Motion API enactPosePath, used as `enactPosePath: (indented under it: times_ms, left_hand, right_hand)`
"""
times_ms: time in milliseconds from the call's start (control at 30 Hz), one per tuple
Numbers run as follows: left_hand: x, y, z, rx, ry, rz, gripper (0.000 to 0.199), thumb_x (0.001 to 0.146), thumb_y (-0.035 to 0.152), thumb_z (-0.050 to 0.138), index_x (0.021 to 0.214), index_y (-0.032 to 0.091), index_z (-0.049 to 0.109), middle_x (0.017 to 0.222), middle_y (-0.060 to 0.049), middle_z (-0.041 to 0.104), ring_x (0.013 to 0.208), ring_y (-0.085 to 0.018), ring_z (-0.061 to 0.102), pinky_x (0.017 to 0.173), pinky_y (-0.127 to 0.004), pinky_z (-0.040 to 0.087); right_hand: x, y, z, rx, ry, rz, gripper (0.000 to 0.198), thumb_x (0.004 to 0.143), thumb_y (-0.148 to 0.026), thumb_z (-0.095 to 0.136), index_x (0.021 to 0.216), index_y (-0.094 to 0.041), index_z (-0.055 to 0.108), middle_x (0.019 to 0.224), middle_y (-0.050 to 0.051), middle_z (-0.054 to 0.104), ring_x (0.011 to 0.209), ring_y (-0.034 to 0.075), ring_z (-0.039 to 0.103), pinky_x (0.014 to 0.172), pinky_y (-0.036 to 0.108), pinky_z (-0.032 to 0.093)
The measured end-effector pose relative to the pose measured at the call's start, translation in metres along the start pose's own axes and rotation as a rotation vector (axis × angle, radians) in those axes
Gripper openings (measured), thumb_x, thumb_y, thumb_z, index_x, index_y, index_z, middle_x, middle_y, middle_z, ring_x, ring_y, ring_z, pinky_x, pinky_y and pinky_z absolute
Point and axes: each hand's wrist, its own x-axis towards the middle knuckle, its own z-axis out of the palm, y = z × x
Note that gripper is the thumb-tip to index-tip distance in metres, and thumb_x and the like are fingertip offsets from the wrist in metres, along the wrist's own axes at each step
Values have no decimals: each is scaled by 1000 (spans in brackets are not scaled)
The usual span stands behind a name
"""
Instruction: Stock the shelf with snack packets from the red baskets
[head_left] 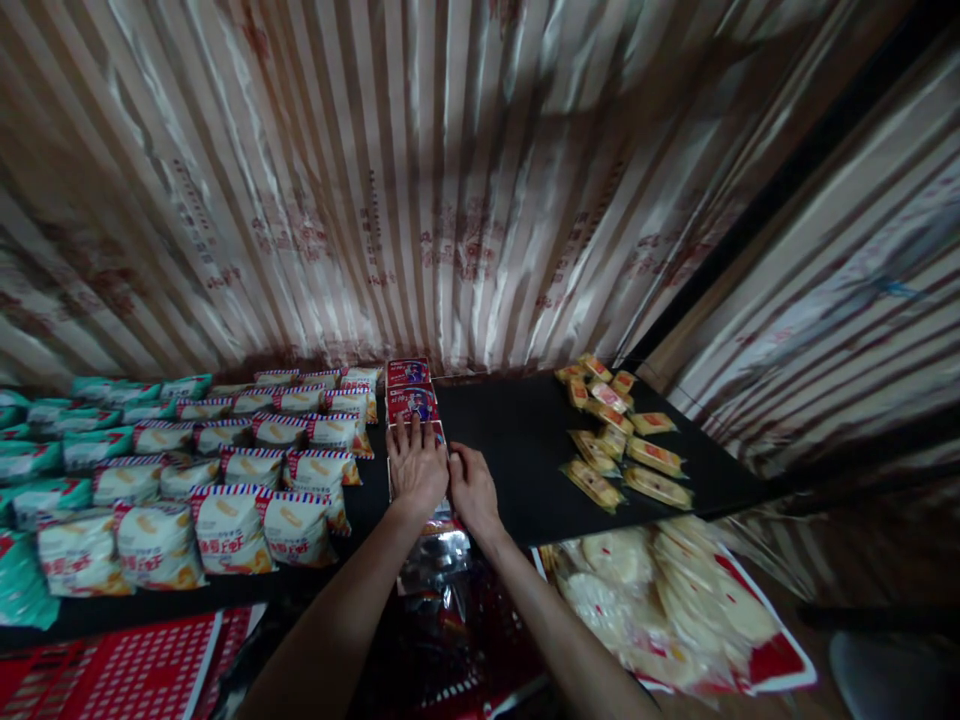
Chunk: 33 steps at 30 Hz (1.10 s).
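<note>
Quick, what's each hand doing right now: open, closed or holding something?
Left hand: open, palm down on the red packs.
Right hand: loosely curled beside them; whether it grips anything cannot be told.

The left hand [418,470] partly hides the row of red cardboard boxes [411,400] beneath it, the bottom edge crops a red perforated plastic basket [146,665] to its left, and small yellow plastic packets [654,456] rightward bear illegible print.

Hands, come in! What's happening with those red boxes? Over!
Left hand flat on red boxes. Right hand beside them. Boxes lined up. Bags to the left, not touching.
</note>
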Motion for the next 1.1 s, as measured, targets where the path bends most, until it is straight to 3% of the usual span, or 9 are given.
enactPosePath:
  times_ms: [167,300,600,733,933,1100]
  left_hand:
    - [-2,1,4,38,-49,-45,52,86,36,36,135,17,42,146,-10,35,138,-34,15,105,-61,19]
    - [-2,4,4,83,-49,-60,52,86,38,35,135,20,42,146,-7,36,137,-33,17,100,-59,30]
    - [-1,-10,-3,93,-57,-58,51,85,37,38,132,21,45,145,-5,37,136,-31,22,97,-53,38]
    - [-3,-15,-8,72,-55,-47,50,85,37,38,132,20,45,145,-5,37,136,-30,22,98,-52,38]
    - [-5,-15,-9,35,-49,-79,50,86,39,37,133,22,44,146,-4,35,136,-29,24,103,-52,32]
    - [-3,-16,-10,27,-74,-101,53,86,43,35,134,22,43,146,-8,34,137,-32,20,105,-59,23]
  right_hand:
    - [24,17,13,508,-114,151,61,87,-58,34,128,-16,50,135,9,50,126,20,43,107,35,29]
    - [24,20,23,811,-159,253,68,76,-71,40,120,-24,59,125,3,59,123,22,46,105,33,32]
    - [17,3,39,889,-109,354,69,71,-74,46,110,-21,67,109,5,68,114,26,55,101,34,38]
    - [17,2,44,901,-70,302,66,71,-71,49,108,-20,68,113,6,67,114,26,54,101,34,38]
    - [13,20,41,1057,33,370,61,72,-66,54,104,-17,67,109,10,68,113,27,56,101,40,39]
    - [-19,30,25,1079,43,360,53,72,-63,58,97,-16,68,107,10,69,111,27,57,103,43,38]
